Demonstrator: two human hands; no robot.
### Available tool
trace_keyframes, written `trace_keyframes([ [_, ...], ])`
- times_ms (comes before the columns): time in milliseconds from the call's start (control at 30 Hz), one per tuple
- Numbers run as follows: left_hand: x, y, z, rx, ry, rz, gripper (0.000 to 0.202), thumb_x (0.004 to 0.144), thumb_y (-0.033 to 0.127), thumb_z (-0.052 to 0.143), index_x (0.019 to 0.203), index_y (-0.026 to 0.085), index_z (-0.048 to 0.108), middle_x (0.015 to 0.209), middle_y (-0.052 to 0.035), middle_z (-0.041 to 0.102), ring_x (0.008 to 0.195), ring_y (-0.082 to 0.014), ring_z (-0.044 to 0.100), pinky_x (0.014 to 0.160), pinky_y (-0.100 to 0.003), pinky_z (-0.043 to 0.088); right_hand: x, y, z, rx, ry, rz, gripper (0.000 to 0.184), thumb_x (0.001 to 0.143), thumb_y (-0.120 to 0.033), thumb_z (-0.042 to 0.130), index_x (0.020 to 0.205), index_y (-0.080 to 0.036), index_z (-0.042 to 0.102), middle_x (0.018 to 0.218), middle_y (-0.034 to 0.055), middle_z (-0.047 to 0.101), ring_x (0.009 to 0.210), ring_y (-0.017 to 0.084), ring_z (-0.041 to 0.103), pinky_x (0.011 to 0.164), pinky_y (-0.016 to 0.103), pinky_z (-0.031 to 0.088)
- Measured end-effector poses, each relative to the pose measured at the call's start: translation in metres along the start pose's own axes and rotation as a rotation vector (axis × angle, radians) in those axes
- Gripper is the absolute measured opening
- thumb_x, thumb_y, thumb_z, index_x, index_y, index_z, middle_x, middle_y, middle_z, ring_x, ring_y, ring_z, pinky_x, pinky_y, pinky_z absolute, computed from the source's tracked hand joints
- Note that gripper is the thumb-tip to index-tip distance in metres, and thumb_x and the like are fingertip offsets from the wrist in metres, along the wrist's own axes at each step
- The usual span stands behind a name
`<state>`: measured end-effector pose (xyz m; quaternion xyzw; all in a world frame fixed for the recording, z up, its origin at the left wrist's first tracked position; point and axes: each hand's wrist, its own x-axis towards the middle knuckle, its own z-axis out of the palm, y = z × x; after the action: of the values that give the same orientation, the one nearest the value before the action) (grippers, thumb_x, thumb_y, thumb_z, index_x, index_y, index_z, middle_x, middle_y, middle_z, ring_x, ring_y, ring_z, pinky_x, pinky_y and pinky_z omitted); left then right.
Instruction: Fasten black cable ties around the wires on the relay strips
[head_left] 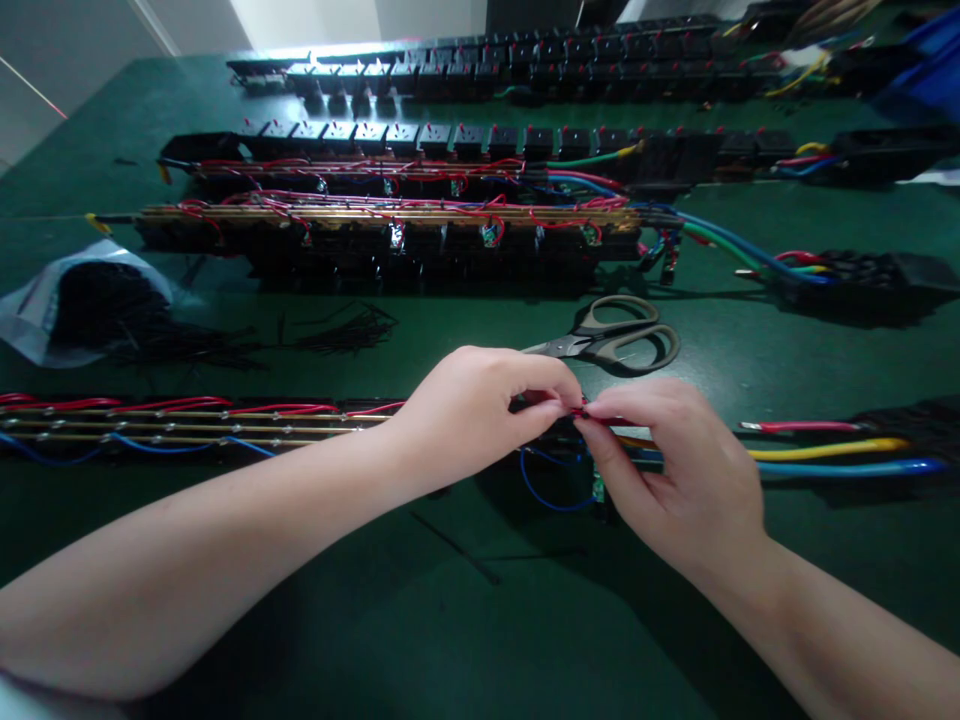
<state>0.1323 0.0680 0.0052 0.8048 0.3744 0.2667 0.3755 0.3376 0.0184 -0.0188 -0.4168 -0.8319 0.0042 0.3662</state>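
Note:
Over the nearest socket strip (180,425), with its bare brass bars and red and blue wires, both hands meet fingertip to fingertip. Thumb and forefinger of my left hand (480,410) are pinched on a thin red wire (576,411). My right hand (686,465) pinches the same wire just to the right; the fingers hide most of it. Below the fingertips hang a looped blue wire (544,500) and a small green circuit board (598,488). Grey-handled scissors (622,335) lie just behind the hands, their blade tips partly covered by my left hand.
Loose black cable ties (349,328) lie beside an open plastic bag (34,310) of more. More socket strips (390,225) run across the green table (375,620) behind. Thick red, yellow and blue cables (832,448) extend right. Two stray ties (457,548) lie in front.

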Motion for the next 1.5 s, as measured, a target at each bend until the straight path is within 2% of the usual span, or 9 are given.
trace_keyframes([
  [800,0.001,-0.002,0.002,0.018,0.022,0.049,0.015,0.089,0.01,0.066,0.09,0.02,0.078,0.088,0.005,0.078,0.078,-0.0092,0.07,0.072,-0.018,0.05,0.001,0.002,0.001,-0.014,-0.008,-0.017,0.021,0.093,-0.012,0.068,0.108,-0.023,0.058,0.096,0.0042,0.072,0.086,0.02,0.069,0.074,0.036,0.054],
  [1067,0.002,-0.004,0.002,0.076,0.05,0.128,0.015,0.088,0.009,0.068,0.089,0.02,0.077,0.088,0.0037,0.078,0.081,-0.0109,0.07,0.074,-0.02,0.051,0.0,0.001,0.0,0.006,-0.001,0.006,0.02,0.092,-0.013,0.068,0.106,-0.024,0.057,0.097,0.0046,0.071,0.086,0.02,0.068,0.073,0.036,0.055],
  [1333,0.001,0.005,-0.006,0.101,-0.024,0.078,0.017,0.088,0.007,0.066,0.094,0.02,0.076,0.093,0.0044,0.078,0.084,-0.0111,0.072,0.078,-0.02,0.052,0.0,0.002,0.0,-0.009,-0.011,0.001,0.022,0.092,-0.012,0.067,0.107,-0.025,0.058,0.098,0.0047,0.072,0.087,0.021,0.069,0.073,0.037,0.055],
  [1500,-0.002,0.008,-0.003,0.075,-0.002,0.046,0.018,0.088,0.006,0.063,0.096,0.019,0.072,0.094,0.0043,0.077,0.084,-0.0111,0.072,0.078,-0.02,0.054,0.001,0.001,0.0,-0.014,-0.014,-0.009,0.021,0.093,-0.012,0.065,0.108,-0.025,0.057,0.098,0.0053,0.072,0.087,0.021,0.069,0.074,0.036,0.056],
])
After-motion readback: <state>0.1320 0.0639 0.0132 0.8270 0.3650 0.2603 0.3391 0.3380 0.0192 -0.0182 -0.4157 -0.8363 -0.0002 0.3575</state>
